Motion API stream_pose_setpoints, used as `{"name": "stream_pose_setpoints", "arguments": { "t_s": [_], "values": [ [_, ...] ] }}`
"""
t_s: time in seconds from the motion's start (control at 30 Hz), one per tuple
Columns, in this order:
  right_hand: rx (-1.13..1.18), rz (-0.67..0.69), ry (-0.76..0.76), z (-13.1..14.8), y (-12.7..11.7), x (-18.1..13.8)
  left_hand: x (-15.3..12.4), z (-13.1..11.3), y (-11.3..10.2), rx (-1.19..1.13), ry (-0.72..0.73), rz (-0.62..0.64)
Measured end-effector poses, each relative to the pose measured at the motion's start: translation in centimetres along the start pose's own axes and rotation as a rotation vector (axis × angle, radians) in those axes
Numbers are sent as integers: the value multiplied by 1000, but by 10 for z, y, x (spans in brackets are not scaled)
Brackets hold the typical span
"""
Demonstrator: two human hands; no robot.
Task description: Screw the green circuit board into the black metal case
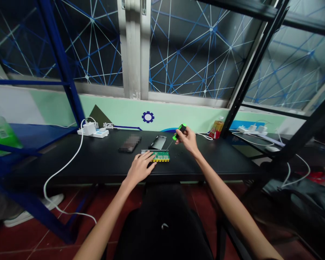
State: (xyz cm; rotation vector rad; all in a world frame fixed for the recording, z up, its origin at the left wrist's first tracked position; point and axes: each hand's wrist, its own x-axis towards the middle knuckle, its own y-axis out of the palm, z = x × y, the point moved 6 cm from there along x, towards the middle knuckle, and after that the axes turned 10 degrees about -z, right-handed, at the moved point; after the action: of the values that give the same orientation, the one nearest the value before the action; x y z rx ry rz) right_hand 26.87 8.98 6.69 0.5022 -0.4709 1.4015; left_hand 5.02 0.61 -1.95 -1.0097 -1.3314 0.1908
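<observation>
My right hand (pixel 187 139) is closed round the green and black handle of a screwdriver (pixel 182 128). Its thin shaft slants down to the left, and the tip is at the right end of a green circuit board (pixel 162 156). The board has a row of yellow parts along its near edge and a metal strip along its far edge. My left hand (pixel 143 164) lies over the board's left part with its fingers pressed on it. Just behind the board lies a grey and black metal cover (pixel 158 142). Several tiny dark bits, perhaps screws, lie right of the board.
On the black table (pixel 97 162) a blurred dark phone-like slab (pixel 130 143) lies left of the cover. A white power strip (pixel 93 131) with a trailing cable stands back left. A bottle (pixel 217 127) stands back right beside a black metal frame (pixel 253 68). Other people show at both edges.
</observation>
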Motion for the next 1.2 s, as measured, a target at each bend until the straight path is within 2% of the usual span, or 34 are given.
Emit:
{"name": "stream_pose_setpoints", "arguments": {
  "t_s": [0.2, 0.33, 0.57, 0.7, 0.87, 1.03, 1.2],
  "values": [
    [-174, 182, -47, 15, 11, 6, 1, 0, 0, 4, 7, -6],
    [-440, 196, -173, 35, 21, 10, 1, 0, 1, 22, 22, -2],
    [-1045, 186, -208, 61, 35, 28, 1, -2, -1, 17, 12, 1],
    [-1230, 221, -247, 67, 45, 33, 2, -2, -2, 11, 10, -4],
    [-1278, 237, -341, 68, 55, 33, 1, -3, -2, 22, 17, 1],
    [-1152, 333, -288, 68, 61, 32, 2, -3, -2, 23, 10, 4],
    [-1110, 342, -224, 73, 66, 28, 2, -2, -1, 12, 10, 11]
  ]
}}
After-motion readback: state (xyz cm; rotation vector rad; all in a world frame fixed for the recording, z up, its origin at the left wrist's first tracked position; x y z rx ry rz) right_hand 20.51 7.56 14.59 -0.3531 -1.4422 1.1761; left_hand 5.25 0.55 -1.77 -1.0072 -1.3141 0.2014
